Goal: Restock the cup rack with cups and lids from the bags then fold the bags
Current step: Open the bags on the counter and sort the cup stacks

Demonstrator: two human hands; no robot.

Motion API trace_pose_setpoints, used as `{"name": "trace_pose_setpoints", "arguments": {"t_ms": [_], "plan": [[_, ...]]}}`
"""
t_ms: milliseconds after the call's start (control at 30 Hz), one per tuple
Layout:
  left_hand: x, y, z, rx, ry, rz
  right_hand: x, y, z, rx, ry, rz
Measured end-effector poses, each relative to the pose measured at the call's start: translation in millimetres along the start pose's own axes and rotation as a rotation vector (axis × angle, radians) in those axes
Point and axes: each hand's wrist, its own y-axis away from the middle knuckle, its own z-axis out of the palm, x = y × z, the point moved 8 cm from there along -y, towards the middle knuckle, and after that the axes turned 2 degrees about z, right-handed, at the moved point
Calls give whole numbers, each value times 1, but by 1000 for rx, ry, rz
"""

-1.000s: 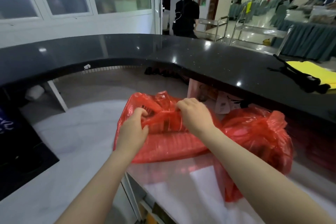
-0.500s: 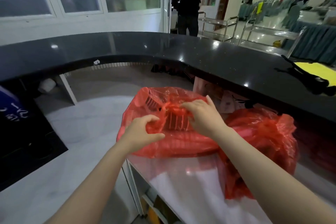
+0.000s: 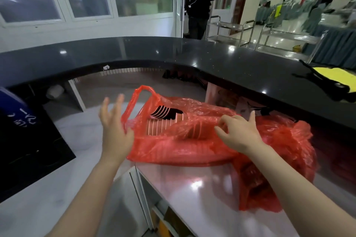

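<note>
Head view: left hand (image 3: 115, 132) fingers spread, holding nothing; right hand (image 3: 239, 133) fingers pinch red bag (image 3: 173, 150).

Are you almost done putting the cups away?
Not nearly. Done: the near red bag is open. In hand: the right hand pinches its plastic; the left hand is spread beside it. Left: stacked cups still inside, second red bag untouched, no folding.

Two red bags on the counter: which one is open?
The nearer red plastic bag, between the left hand and right hand: its mouth gapes, showing stacked cups. The other red plastic bag on the right stays bunched shut.
</note>
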Motion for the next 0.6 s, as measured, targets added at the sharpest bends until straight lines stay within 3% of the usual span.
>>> {"name": "trace_pose_setpoints", "arguments": {"t_ms": [100,167,233,300,367,433,600], "plan": [[64,23,15,-59,-310,648,-28,7,-17,284,62,-160],[83,29,30,-123,-310,835,-52,5,-15,266,107,-301],[80,24,58,-335,-383,791,-71,0,1,89,211,-358],[51,14,80,-609,-568,568,-82,1,15,5,239,-407],[21,8,84,-764,-635,352,-83,9,20,5,149,-416],[2,10,80,-830,-608,263,-73,18,25,-14,66,-389],[-29,30,75,-890,-726,245,-25,36,39,-56,142,-189]]}}
